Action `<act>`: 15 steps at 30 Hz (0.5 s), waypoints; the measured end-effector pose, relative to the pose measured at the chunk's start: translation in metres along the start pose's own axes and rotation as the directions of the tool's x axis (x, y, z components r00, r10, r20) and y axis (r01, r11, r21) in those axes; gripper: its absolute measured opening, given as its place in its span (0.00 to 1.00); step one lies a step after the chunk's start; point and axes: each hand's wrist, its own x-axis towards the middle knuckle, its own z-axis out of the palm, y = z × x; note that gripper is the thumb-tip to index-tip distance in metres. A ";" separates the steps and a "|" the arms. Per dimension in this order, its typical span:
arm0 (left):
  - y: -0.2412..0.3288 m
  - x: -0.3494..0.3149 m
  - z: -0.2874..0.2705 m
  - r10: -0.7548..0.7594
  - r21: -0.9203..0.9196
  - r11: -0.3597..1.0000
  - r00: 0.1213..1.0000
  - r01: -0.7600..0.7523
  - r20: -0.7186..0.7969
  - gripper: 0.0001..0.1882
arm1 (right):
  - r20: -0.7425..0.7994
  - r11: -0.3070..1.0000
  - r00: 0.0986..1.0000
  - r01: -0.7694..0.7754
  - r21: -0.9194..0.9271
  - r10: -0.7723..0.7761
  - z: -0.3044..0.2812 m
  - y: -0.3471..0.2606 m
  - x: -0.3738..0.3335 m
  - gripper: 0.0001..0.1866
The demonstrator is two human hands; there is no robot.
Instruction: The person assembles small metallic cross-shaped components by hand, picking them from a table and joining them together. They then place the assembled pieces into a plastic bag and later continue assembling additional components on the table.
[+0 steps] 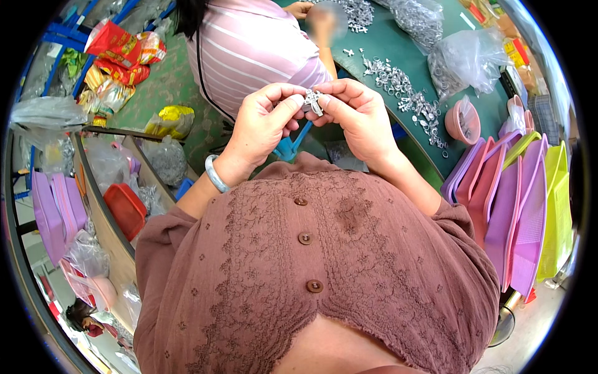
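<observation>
My left hand point(260, 126) and my right hand point(360, 122) meet in front of my chest. Thumbs and fingers of both pinch a small silver openwork metal piece point(313, 102), which looks cross-shaped or like an ornate ring; its exact kind is too small to tell. Part of it is hidden behind the fingertips. A pale bangle point(215, 174) circles my left wrist. Beyond my right hand, many small silver rings and metal pieces point(405, 93) lie scattered along the green table point(367, 37).
A co-worker in a pink striped shirt point(255, 50) sits just ahead, hands at the table. Clear plastic bags point(467, 59) and a pink cup point(462, 122) stand on the right. Purple, pink and green plastic baskets point(514, 206) crowd my right side. A red tray point(124, 209) sits on the left shelving.
</observation>
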 end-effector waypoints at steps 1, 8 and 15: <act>0.001 0.000 0.000 -0.004 0.000 1.000 1.000 0.004 0.006 0.09 | -0.008 1.000 1.000 0.002 -0.004 -0.002 0.000 0.001 0.000 0.08; 0.000 0.003 -0.003 -0.088 -0.350 0.929 0.991 0.118 0.102 0.14 | -0.050 0.998 0.999 -0.001 0.062 0.004 -0.006 0.006 0.005 0.08; 0.001 0.004 -0.007 -0.087 -0.447 0.883 0.987 0.140 0.138 0.19 | -0.066 0.987 0.998 -0.008 0.163 0.019 -0.009 0.010 0.007 0.07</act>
